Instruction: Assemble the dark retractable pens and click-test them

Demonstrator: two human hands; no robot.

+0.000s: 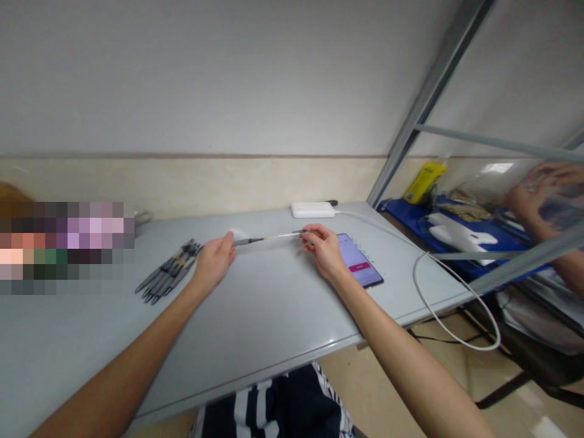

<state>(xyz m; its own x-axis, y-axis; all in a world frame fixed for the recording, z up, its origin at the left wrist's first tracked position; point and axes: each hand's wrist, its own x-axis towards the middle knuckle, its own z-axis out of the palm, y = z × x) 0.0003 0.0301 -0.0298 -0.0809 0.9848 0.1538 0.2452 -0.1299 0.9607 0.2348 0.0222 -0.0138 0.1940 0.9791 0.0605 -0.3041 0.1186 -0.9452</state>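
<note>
Above the table, my left hand [213, 263] is closed around a grey pen [249, 241], whose narrow end points right. A thin, clear pen refill [279, 235] runs from that end toward my right hand [320, 245]. The thumb and fingers of my right hand pinch the dark far end of the refill. How far the refill reaches into the pen is hidden. Beside my left hand lies a pile of several similar grey pens [168, 274] with yellowish bands. Partly behind my right wrist, a phone [360, 258] with a lit screen rests on the table.
A white power bank [312, 210] stands by the wall, its white cable [422, 248] looping off the table edge. A metal frame [413, 137] divides off a blue table [395, 210] with a yellow bottle [425, 181]. Another person's hands [533, 188] are there. Blurred items sit far left.
</note>
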